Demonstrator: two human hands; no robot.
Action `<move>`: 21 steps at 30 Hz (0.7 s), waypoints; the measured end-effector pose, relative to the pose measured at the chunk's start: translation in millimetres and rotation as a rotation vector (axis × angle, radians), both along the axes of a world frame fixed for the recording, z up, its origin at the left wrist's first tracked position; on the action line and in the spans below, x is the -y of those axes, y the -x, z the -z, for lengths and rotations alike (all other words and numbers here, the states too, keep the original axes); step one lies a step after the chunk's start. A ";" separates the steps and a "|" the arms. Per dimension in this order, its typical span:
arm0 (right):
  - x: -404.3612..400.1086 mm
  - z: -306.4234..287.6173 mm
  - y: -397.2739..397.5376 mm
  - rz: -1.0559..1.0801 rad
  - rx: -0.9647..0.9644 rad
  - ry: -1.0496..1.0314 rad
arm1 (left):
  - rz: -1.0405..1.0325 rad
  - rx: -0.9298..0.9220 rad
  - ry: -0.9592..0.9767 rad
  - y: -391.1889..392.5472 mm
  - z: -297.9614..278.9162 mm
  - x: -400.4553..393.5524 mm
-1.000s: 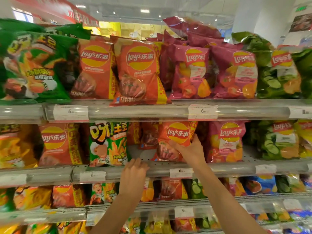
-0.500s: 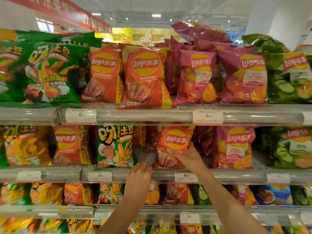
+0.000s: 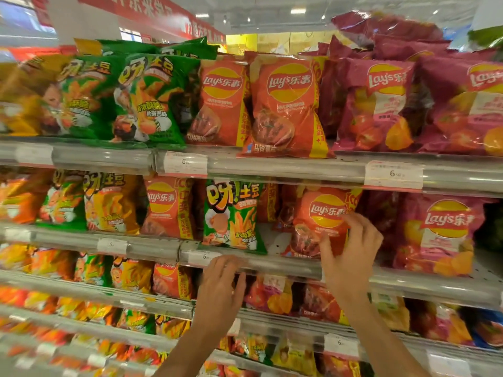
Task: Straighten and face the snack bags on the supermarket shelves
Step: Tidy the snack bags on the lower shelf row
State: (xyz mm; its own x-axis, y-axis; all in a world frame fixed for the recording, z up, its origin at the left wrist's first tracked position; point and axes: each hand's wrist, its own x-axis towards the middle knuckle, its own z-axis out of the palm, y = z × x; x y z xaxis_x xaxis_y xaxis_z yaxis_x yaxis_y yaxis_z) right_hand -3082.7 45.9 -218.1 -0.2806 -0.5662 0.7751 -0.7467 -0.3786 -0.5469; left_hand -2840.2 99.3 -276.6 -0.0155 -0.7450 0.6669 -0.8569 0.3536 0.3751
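Your right hand [image 3: 351, 248] pinches the orange Lay's bag [image 3: 321, 221]; left hand [image 3: 220, 289] lies open on the shelf rail [image 3: 272, 263]. Yank it and the neighbouring green bag [image 3: 231, 213] could topple.

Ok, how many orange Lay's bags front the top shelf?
2: left orange bag beside the green bags; right orange bag beside the magenta bags. Others may hide behind.

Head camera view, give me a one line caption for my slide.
Right hand grips an orange Lay's bag on the middle shelf while the left hand rests at its front edge.
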 end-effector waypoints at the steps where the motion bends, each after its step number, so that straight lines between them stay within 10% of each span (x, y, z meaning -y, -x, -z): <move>1: -1.7 -0.4 -12.2 -0.044 0.014 0.004 | -0.032 -0.048 -0.007 -13.0 0.6 -1.0; 10: 7.4 -1.1 -121.5 -0.415 0.172 -0.441 | -0.285 -0.338 -0.026 -144.5 -19.6 15.4; 21: 46.1 -6.1 -174.6 -0.419 0.427 -0.613 | 0.087 -0.557 -0.307 -218.9 -66.8 73.5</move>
State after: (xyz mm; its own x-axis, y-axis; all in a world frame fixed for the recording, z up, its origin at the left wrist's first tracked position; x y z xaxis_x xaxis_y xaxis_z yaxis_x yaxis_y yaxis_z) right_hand -2908.0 -0.3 -212.0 -0.1530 -0.9728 0.1737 -0.2946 -0.1229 -0.9477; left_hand -2621.3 25.8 -209.8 0.2031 -0.9149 0.3489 -0.4771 0.2187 0.8512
